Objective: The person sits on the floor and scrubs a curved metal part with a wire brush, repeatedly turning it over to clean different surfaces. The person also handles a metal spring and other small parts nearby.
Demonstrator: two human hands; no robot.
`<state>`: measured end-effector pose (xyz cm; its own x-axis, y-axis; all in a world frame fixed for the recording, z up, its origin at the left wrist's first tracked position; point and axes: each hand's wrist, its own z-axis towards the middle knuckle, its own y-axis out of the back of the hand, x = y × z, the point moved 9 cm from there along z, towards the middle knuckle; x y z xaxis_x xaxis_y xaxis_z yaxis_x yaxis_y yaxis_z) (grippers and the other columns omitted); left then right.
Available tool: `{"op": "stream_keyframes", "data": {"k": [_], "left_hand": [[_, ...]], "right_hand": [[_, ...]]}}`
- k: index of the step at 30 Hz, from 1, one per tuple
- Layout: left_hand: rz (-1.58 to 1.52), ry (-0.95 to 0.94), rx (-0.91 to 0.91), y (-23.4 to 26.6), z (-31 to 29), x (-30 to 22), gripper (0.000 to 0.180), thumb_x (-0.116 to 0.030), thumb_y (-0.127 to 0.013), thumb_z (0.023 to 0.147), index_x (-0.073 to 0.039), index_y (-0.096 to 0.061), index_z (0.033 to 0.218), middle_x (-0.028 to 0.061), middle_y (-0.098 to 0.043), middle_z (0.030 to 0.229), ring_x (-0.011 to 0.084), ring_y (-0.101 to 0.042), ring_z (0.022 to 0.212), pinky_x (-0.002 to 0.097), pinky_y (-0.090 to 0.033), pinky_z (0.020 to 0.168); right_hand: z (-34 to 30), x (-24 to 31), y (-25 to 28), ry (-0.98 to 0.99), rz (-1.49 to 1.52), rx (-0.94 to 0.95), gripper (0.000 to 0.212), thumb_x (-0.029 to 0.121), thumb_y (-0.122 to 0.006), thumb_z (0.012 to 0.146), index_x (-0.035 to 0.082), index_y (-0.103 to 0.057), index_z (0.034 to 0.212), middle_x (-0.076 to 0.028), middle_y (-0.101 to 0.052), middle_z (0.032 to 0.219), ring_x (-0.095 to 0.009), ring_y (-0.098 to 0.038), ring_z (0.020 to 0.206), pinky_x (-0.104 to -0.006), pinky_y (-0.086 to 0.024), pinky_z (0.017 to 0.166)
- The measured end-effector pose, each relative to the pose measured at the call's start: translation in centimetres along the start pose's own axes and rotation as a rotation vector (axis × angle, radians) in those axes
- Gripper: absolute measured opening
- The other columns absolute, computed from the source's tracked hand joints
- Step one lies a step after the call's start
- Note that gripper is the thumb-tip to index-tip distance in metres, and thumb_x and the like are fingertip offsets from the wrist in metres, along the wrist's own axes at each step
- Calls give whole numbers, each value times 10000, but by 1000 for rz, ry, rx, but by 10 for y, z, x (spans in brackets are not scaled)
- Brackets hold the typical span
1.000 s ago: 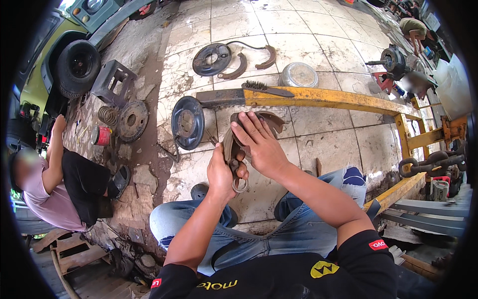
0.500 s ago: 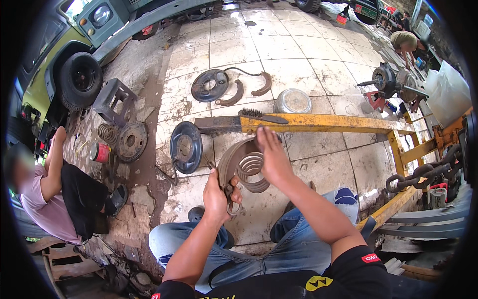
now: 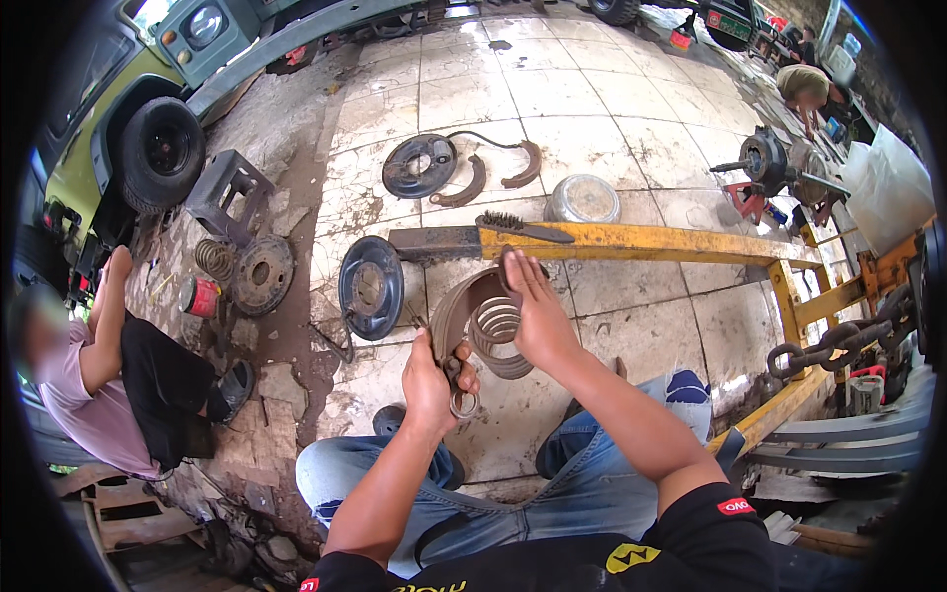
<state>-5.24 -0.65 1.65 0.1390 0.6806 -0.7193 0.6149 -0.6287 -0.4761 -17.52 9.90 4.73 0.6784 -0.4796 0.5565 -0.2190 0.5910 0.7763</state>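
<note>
My left hand point(image 3: 430, 383) is closed around the near end of a rusty, curved brake shoe point(image 3: 454, 318). Beneath its fingers juts a metal ring point(image 3: 464, 406), and thin prongs stick out above the thumb; I cannot tell whether these belong together. My right hand point(image 3: 538, 314) lies with its fingers long and close together against the shoe's far end, its thumb hidden. Along those fingers shows a dark edge that I cannot make out. Behind the shoe, between my hands, stands a coil spring point(image 3: 496, 331). A wire brush point(image 3: 523, 227) rests on the yellow beam point(image 3: 651, 240).
Beyond the beam are a black backing plate point(image 3: 419, 166), two loose brake shoes point(image 3: 464, 184) and a round metal cover point(image 3: 584, 199). Another black plate point(image 3: 370, 288) lies left of my hands. A person point(image 3: 104, 380) sits at the left. A heavy chain point(image 3: 838, 345) hangs at the right.
My right hand has shifted slightly down and left along the brake shoe. My left hand's hold is unchanged. The whole view has moved a little.
</note>
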Motion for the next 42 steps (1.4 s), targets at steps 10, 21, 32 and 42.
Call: {"op": "stream_keyframes", "data": {"k": [10,21,32,42], "left_hand": [[-61,17,10,-1,3,4,458,-404,-257,1060,-41,-532,1110,80,-552,806,158,-471,499,341,-446,477],[-43,20,4,-7,1,2,455,-427,-259,1060,-78,-521,1190,47,-509,811,127,-426,505,312,-407,492],[-37,-44,35,-7,5,-5,462,-404,-249,1063,-53,-532,1162,67,-533,807,144,-454,508,332,-434,495],[-50,-94,55,-3,5,-13,477,-409,-257,1057,-31,-536,1137,82,-554,815,150,-463,492,329,-430,474]], "right_hand": [[7,37,18,251,-43,-93,786,-212,-463,782,-4,-274,1517,-227,-273,1576,-349,-276,1464,-401,-199,1226],[5,14,9,91,-10,-99,791,-79,-530,838,106,-242,1552,-195,-293,1575,-355,-304,1451,-485,-276,1191],[10,13,17,112,-38,-123,725,-74,-485,854,64,-278,1535,-210,-318,1560,-342,-296,1457,-462,-244,1206],[14,-26,21,-138,60,-138,767,-134,-509,774,8,-323,1504,-238,-329,1543,-396,-298,1442,-453,-256,1197]]}}
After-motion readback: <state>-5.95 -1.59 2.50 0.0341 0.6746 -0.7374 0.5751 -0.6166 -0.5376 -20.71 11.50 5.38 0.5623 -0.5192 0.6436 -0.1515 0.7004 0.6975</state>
